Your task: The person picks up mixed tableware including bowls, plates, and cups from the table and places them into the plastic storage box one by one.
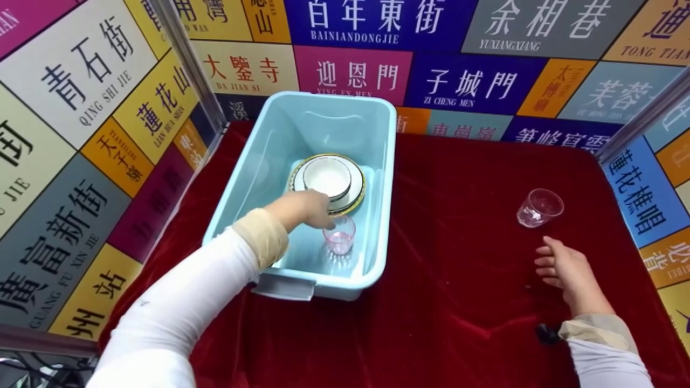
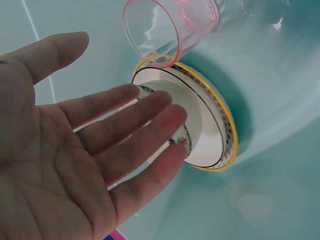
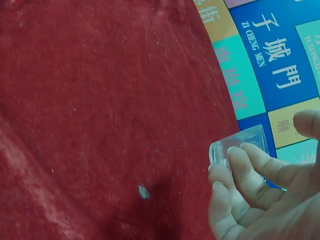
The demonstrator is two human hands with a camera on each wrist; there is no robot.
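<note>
Inside a light blue plastic tub [image 1: 381, 226], my left hand [image 1: 306, 207] hovers with its fingers straight and spread, the palm facing the left wrist camera [image 2: 90, 160] and nothing held. Just beside it stands a pink-tinted glass [image 1: 339, 243] on the tub floor. Behind the fingers, a white bowl [image 1: 326, 177] with a dark rim sits on stacked plates [image 2: 207, 142], the lowest edged in yellow. On the right, my right hand [image 1: 568, 272] is relaxed, fingers slightly bent, close in front of a clear glass [image 1: 539, 209] that stands on the red cloth.
Dark red velvet cloth [image 1: 458, 302] covers the table. Panels with Chinese street names [image 1: 350, 73] wall in the back and both sides. A small dark object [image 1: 547, 334] is beside the right wrist. The tub has a grey-blue handle [image 1: 284, 288] at its near end.
</note>
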